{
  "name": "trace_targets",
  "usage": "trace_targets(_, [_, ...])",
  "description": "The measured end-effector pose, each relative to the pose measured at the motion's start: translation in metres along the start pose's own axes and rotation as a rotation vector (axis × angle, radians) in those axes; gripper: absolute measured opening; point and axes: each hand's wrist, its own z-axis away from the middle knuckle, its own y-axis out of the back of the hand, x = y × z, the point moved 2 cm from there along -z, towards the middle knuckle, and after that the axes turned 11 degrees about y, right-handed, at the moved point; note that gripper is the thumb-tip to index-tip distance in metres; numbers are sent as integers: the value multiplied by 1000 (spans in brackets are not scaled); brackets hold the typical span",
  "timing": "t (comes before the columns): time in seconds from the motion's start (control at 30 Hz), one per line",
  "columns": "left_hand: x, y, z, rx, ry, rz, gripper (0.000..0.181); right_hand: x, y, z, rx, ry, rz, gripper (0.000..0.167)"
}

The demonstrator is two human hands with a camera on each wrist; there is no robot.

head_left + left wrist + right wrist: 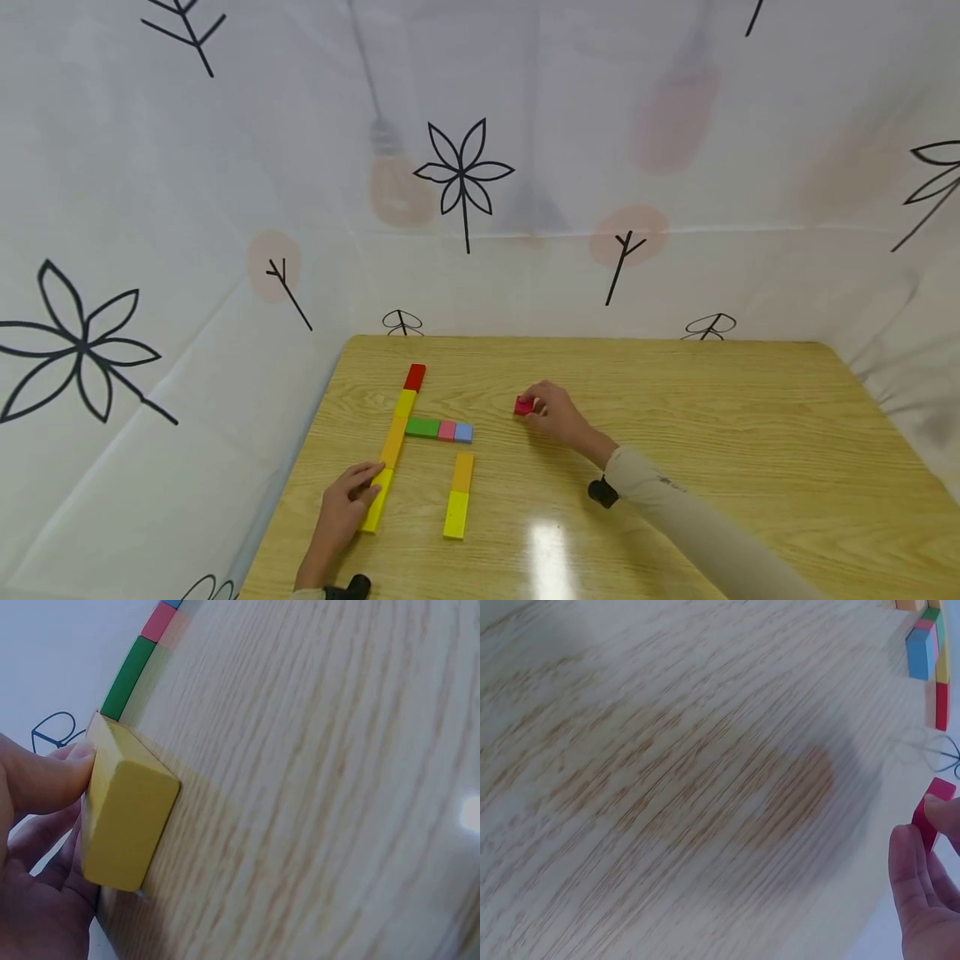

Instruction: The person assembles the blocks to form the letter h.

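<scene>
My left hand (347, 507) rests on the lower end of a long row, its thumb and fingers against the left side and top of a yellow block (131, 817). Above that block, the row continues with an orange block (393, 442), a shorter yellow block (405, 403) and a dark red block (415, 377). A green block (423, 428), a pink block (447, 431) and a light blue block (464, 433) branch off to the right. My right hand (557, 412) pinches a crimson block (934, 806) between thumb and fingers, right of the branch.
Below the branch, a separate orange block (463, 472) and yellow block (456, 515) lie end to end, with a gap under the light blue block. The wooden table (712, 433) reaches back to a white curtain (540, 283) with plant drawings.
</scene>
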Motion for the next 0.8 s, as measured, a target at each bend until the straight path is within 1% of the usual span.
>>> trace_targets(0.23, [2, 0, 1, 9, -40, 5, 35, -6, -5, -2, -7, 20, 3, 21])
trace_targets(0.4, [2, 1, 1, 12, -31, -1, 35, -15, -9, -3, -14, 28, -21, 21])
trace_targets(0.5, [2, 2, 2, 13, -8, -5, 35, -21, -12, -4, -21, 36, -40, 20])
trace_targets(0.63, [3, 2, 3, 9, 2, 0, 35, -29, -19, -5, -41, 41, -50, 20])
trace_targets(0.8, [5, 2, 4, 8, -11, 3, 36, -39, -25, -6, -62, 50, -56, 20])
